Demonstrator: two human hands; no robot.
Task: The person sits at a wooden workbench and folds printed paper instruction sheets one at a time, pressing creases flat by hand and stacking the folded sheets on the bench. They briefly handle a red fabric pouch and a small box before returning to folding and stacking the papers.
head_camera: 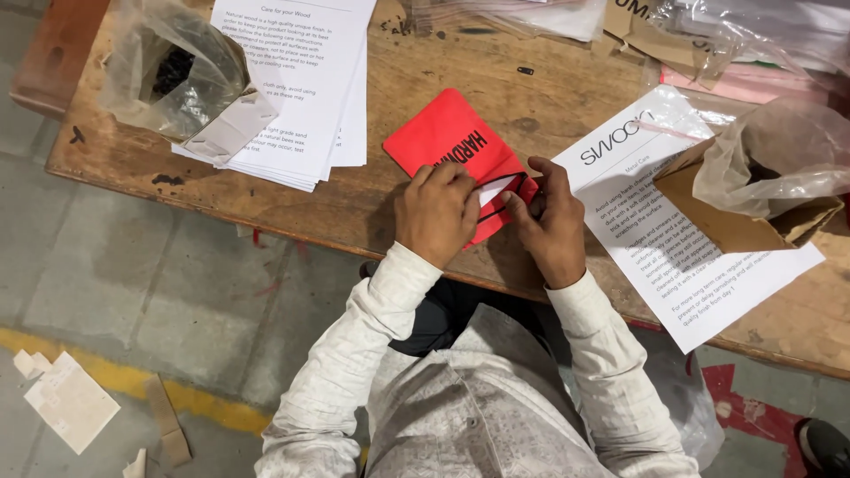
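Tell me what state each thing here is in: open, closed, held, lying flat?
Red envelope: flat on the wooden table, mouth held open at its near end.
Left hand: fingers pinching the envelope's opening.
Right hand: gripping the opening's other side.
Paper stack: lying flat, sheets slightly fanned.
Single printed sheet: flat, overhanging the table edge.
Cardboard box: open, lined with a plastic bag.
Left plastic-lined box: open, dark small parts inside.
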